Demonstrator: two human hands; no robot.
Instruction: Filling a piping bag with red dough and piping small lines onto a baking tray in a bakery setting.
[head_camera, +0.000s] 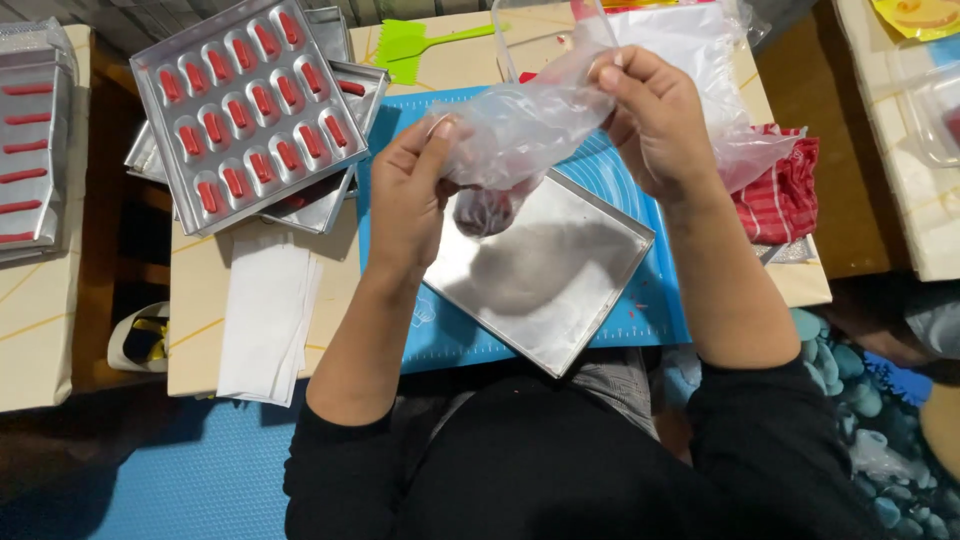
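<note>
My left hand (408, 195) and my right hand (655, 120) both grip a clear plastic bag (520, 125) held above a bare square metal tray (560, 275). A dark reddish lump (484, 212) hangs in the bag's lower end, just over the tray. The tray lies tilted on a blue mat (640, 310) on a low wooden table (195, 340).
A metal tray (250, 105) filled with rows of red pieces rests on a stack of trays at the left. White paper sheets (268, 315) lie below it. A green spatula (410, 45), a clear container (510, 30) and a red striped cloth (785, 195) are nearby.
</note>
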